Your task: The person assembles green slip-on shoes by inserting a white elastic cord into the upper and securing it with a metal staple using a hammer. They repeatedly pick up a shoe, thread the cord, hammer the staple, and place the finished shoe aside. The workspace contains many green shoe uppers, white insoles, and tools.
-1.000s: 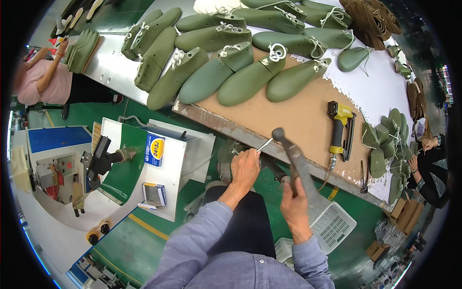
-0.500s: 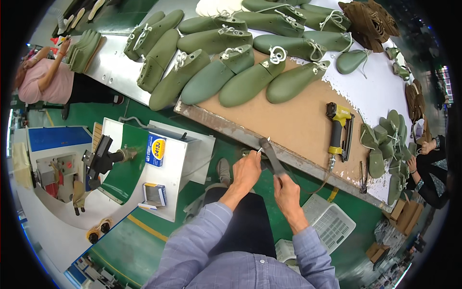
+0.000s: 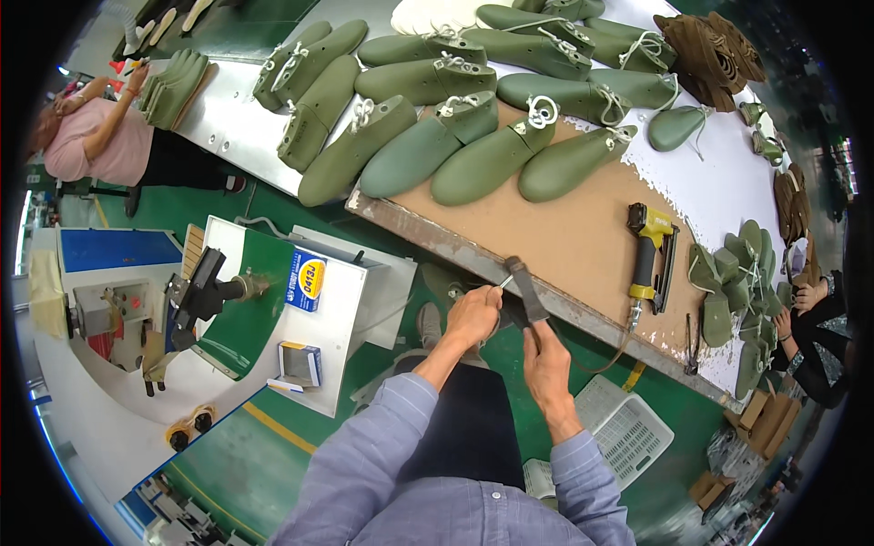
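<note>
My left hand pinches a thin, shiny metal piece beside the near edge of the worktable. My right hand is closed round the lower end of a dark bar-shaped tool, whose exact kind I cannot make out. The tool's upper end lies close to the metal piece, by the table edge. A dark green shape, partly hidden, shows beyond my left hand. On the table, green shoe lasts with white cords lie in rows, the nearest one just ahead of my hands.
A yellow and black air nailer lies on the table, its hose running over the edge. Small green parts are heaped at right, near another person's hands. A white machine stand is at left; a pale plastic basket sits at lower right.
The whole view has shifted a little, so the table appears farther right. The dark tool in my right hand stands slightly more upright. Both hands keep their hold.
</note>
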Demonstrator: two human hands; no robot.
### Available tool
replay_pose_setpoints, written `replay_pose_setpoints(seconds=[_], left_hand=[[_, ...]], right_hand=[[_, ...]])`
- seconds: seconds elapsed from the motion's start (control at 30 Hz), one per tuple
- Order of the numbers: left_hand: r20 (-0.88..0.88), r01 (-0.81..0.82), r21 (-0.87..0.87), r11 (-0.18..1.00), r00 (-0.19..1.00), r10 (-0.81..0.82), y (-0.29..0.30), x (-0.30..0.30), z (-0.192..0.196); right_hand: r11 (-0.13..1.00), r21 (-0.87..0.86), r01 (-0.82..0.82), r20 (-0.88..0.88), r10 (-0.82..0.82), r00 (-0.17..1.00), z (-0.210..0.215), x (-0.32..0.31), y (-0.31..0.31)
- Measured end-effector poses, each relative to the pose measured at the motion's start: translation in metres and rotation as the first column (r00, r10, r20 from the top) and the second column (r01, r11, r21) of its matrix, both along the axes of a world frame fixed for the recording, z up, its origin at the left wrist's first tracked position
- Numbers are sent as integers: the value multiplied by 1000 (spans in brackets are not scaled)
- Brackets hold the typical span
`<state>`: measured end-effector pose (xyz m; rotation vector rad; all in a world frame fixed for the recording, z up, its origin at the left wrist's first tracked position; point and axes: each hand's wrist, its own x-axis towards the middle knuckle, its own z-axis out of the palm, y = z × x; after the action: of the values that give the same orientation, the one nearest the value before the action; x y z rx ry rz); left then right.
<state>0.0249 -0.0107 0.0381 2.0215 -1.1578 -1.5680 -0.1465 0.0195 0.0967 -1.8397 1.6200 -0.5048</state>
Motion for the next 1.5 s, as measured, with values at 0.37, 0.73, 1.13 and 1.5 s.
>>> replay_pose_setpoints(seconds=[0.37, 0.73, 1.13, 1.5], left_hand=[[6, -51, -10, 999, 999, 51, 1, -4, -1], [376, 82, -271, 959, 926, 27, 10, -18, 10], [460, 180, -447, 876, 886, 53, 12, -12, -2], [461, 204, -421, 884, 887, 15, 18, -17, -4]], right_hand=[[991, 116, 71, -13, -70, 997, -3, -8, 7], [998, 68, -17, -37, 19, 999, 0, -11, 15], [995, 99, 27, -67, -20, 998, 4, -6, 8], [986, 94, -139, -199, 155, 968, 13, -13, 0]])
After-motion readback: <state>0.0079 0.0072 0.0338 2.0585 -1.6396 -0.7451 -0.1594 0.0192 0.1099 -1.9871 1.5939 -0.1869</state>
